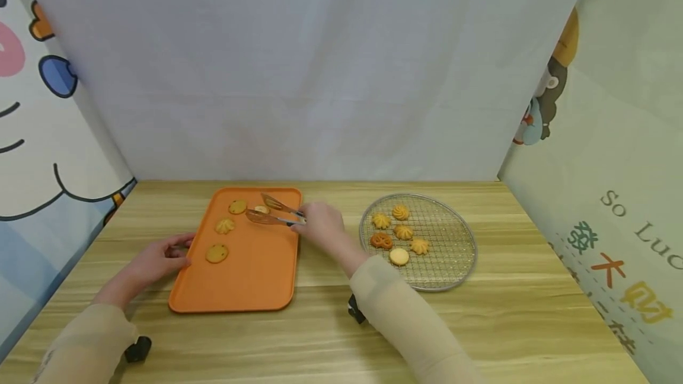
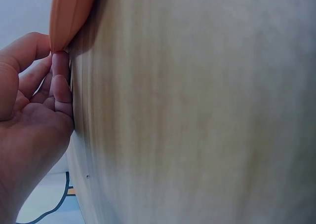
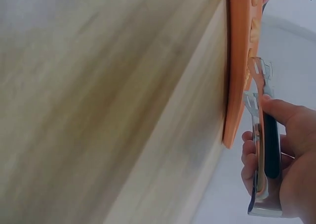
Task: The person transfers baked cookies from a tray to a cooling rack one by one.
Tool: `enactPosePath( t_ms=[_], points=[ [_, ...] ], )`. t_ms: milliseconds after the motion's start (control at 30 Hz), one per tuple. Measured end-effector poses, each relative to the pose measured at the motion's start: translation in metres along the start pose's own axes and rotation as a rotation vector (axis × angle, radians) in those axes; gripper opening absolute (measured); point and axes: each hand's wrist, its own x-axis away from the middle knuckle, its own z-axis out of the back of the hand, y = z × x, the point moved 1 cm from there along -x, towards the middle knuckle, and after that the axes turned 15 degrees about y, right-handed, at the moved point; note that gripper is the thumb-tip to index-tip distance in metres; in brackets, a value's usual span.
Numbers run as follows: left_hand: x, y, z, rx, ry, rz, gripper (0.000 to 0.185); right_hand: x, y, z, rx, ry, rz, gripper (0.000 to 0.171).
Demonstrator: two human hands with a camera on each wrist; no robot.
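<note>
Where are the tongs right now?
In the head view, the tongs are in the right hand, tips over the orange tray's far end, around a cookie.

**Tongs held at the tray's edge**

The right hand (image 3: 289,160) grips metal tongs (image 3: 261,135), whose slotted tips reach over the orange tray (image 3: 237,61). The tray lies on the wooden table (image 3: 108,110).

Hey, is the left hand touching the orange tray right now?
Touching. The left wrist view shows the left hand with a fingertip pressed up against the edge of the orange tray, no gap between them.
</note>
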Motion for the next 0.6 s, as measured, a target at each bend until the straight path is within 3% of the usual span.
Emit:
enactPosePath(
  t_ms=[600],
  points=[
    [-0.0008, -0.0007, 0.0002, -0.058, -0.008, 0.006, 0.068, 0.0051, -0.0001, -0.0088, 0.021, 0.062, 0.008, 0.029]
  ],
)
